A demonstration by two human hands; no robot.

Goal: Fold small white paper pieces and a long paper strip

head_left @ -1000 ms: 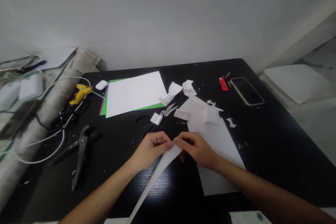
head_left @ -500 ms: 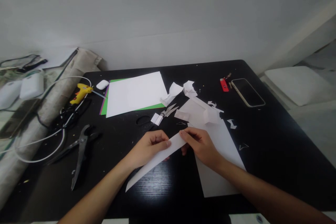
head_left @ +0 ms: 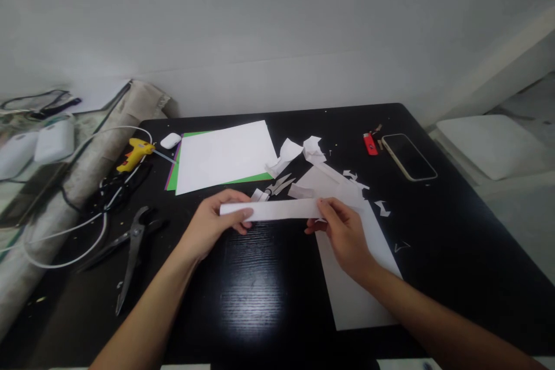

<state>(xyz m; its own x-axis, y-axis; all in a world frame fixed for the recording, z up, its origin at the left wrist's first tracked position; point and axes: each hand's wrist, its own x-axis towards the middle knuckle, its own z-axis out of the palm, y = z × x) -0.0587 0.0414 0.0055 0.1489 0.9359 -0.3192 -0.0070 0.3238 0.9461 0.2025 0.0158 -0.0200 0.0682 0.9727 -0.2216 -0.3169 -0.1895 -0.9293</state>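
Note:
A long white paper strip is held nearly level above the black table. My left hand pinches its left end, thumb on top and fingers beneath. At the strip's right end, my right hand grips it between thumb and fingers. Just behind the strip lie scissors, their handles partly hidden by the strip and a small folded paper piece. Under my right hand a white sheet rests on the table, with cut and folded paper scraps over its far end.
A stack of white, green and purple sheets lies at the back. Left are a yellow glue gun, a white earbud case, black-handled metal snips and a white cable. Right are a red lighter and a phone.
The strip has turned from a slant to nearly level. My left hand has moved left and up to its left end, so my hands are farther apart.

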